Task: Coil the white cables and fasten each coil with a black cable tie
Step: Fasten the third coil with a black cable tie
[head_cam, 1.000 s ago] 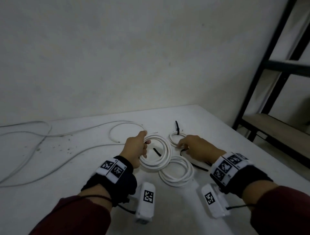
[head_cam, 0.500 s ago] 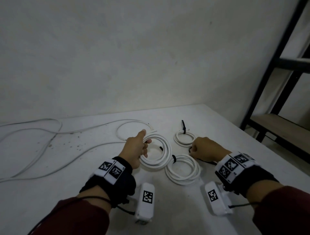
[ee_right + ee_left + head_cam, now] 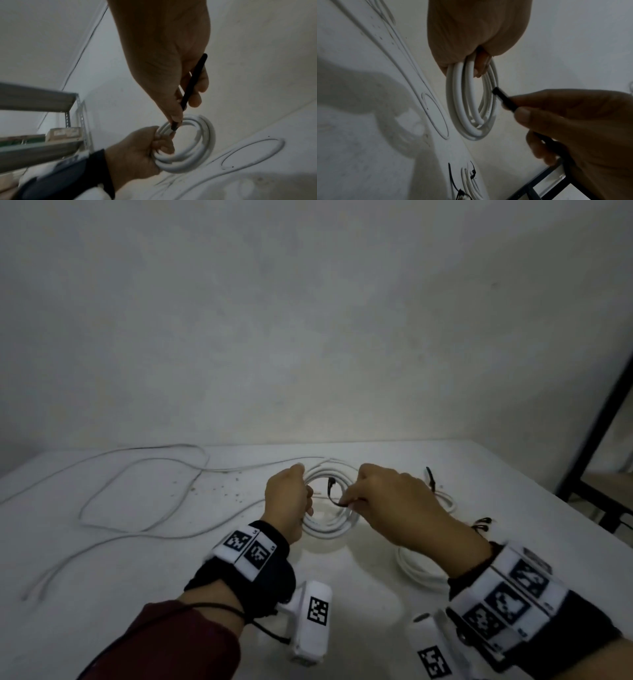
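My left hand (image 3: 291, 501) grips a coil of white cable (image 3: 330, 527) by its left side and holds it raised off the white table (image 3: 171, 570). My right hand (image 3: 356, 498) pinches a black cable tie (image 3: 330, 491), and the tie's tip sits at the coil's opening. In the left wrist view the coil (image 3: 471, 108) hangs from my left hand's fingers (image 3: 481, 65), with the tie (image 3: 503, 100) pointing at its right rim. In the right wrist view the tie (image 3: 190, 86) runs down between thumb and finger to the coil (image 3: 199, 146).
Two more white coils lie to the right: one with a black tie (image 3: 445, 503), one partly under my right forearm (image 3: 421, 573). Loose black ties (image 3: 481, 523) lie beside them. Long loose white cables (image 3: 137, 491) trail across the table's left. A dark metal rack (image 3: 603, 440) stands at the right.
My right hand has taken a black tie from the table and moved left to the coil. My left hand has lifted the coil. The head view has swung to the right.
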